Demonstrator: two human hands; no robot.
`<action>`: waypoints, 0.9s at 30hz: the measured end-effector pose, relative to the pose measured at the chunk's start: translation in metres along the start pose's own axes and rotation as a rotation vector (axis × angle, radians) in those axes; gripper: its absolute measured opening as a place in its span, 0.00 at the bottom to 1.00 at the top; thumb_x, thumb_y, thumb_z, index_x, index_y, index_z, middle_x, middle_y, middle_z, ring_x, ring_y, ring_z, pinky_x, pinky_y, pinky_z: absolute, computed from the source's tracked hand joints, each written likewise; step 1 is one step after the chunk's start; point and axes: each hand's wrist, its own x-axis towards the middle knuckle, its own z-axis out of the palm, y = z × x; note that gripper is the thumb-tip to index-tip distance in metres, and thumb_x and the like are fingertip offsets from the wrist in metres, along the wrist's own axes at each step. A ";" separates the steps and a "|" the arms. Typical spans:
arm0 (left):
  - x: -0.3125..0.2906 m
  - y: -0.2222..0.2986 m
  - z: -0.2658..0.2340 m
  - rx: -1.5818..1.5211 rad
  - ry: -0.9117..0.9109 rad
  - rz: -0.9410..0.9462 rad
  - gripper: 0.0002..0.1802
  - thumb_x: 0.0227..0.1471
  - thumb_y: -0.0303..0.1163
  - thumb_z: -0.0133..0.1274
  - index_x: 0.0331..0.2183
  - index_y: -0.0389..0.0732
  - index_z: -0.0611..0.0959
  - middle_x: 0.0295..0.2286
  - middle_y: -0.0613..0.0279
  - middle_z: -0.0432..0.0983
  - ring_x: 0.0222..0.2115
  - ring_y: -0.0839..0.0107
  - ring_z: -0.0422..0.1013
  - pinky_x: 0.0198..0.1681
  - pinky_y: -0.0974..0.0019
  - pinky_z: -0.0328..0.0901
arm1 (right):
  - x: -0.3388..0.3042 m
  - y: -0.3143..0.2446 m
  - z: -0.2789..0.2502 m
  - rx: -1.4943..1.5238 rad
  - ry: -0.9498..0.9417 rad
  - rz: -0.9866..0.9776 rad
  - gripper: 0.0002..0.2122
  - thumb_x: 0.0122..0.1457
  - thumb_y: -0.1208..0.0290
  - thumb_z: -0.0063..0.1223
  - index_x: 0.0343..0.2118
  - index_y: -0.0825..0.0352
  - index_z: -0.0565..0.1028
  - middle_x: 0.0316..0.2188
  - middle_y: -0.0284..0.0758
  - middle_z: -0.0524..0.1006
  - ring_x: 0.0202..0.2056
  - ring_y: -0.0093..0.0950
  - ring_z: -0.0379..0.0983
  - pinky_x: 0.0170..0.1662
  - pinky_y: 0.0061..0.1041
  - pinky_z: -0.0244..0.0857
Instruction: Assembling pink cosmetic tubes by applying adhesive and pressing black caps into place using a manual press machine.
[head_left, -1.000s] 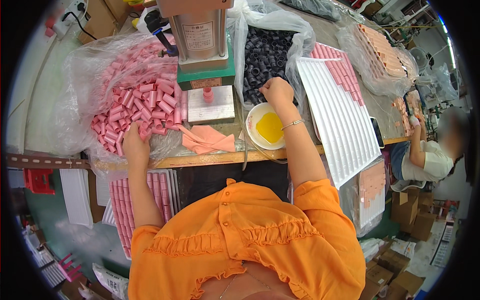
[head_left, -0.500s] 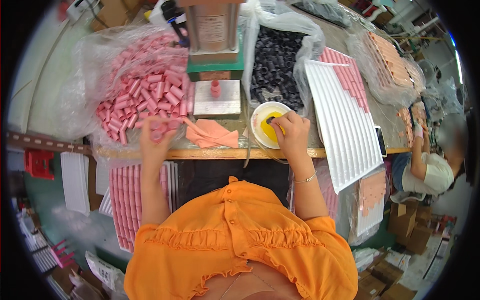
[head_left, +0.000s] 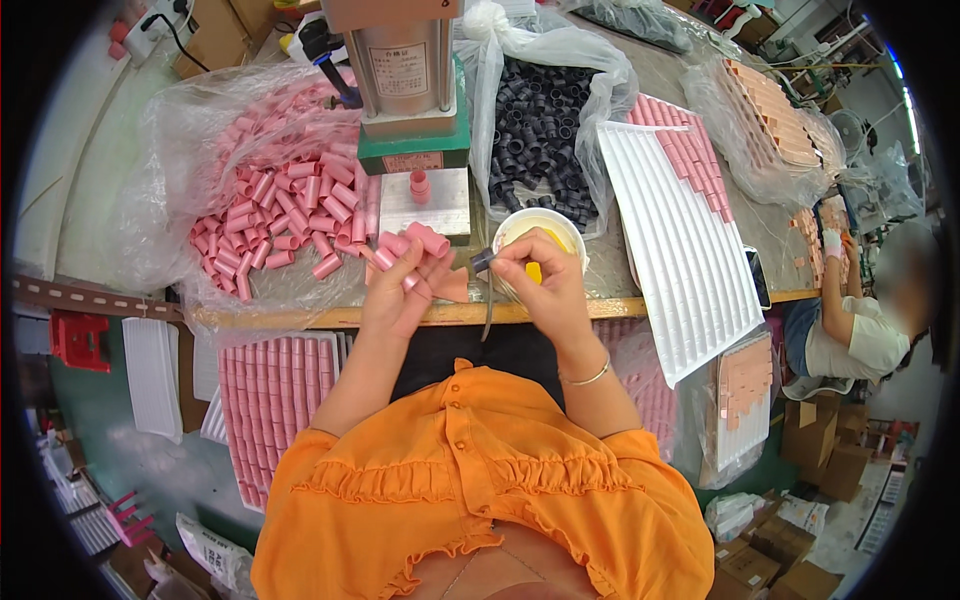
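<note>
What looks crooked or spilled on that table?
The white ribbed tray lies slanted, its near end sticking out past the wooden table edge, so it looks askew. I see no spill: the yellow stuff is inside the bowl.

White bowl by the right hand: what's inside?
The white bowl shows patches of a yellow substance inside. The right hand covers much of the interior; whatever lies behind it can't be seen.

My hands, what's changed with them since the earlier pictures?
Your left hand moved right, off the pink pile, now holding pink tubes. Your right hand took a black part from the bag, brought it to the bowl, then leftward. The press and white tray stayed put.
</note>
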 end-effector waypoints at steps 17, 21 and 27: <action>0.009 -0.031 0.020 -0.345 0.191 -0.273 0.06 0.57 0.28 0.55 0.38 0.41 0.76 0.37 0.60 0.76 0.45 0.67 0.71 0.53 0.59 0.67 | 0.059 0.003 -0.095 -0.369 0.244 -0.223 0.05 0.49 0.74 0.64 0.28 0.66 0.79 0.28 0.32 0.77 0.29 0.27 0.73 0.33 0.26 0.66; 0.018 -0.021 0.019 -0.285 0.123 -0.208 0.08 0.57 0.27 0.55 0.40 0.41 0.76 0.38 0.61 0.77 0.44 0.68 0.72 0.50 0.60 0.68 | 0.093 0.081 -0.255 -0.983 0.792 0.047 0.12 0.48 0.64 0.67 0.32 0.64 0.80 0.31 0.36 0.79 0.39 0.35 0.73 0.43 0.33 0.68; 0.014 -0.017 0.027 -0.088 0.197 -0.040 0.12 0.56 0.26 0.56 0.43 0.43 0.76 0.40 0.64 0.76 0.43 0.71 0.73 0.47 0.62 0.68 | 0.108 0.139 -0.298 -1.437 0.693 0.413 0.17 0.46 0.55 0.67 0.34 0.63 0.80 0.32 0.41 0.78 0.42 0.40 0.73 0.45 0.41 0.68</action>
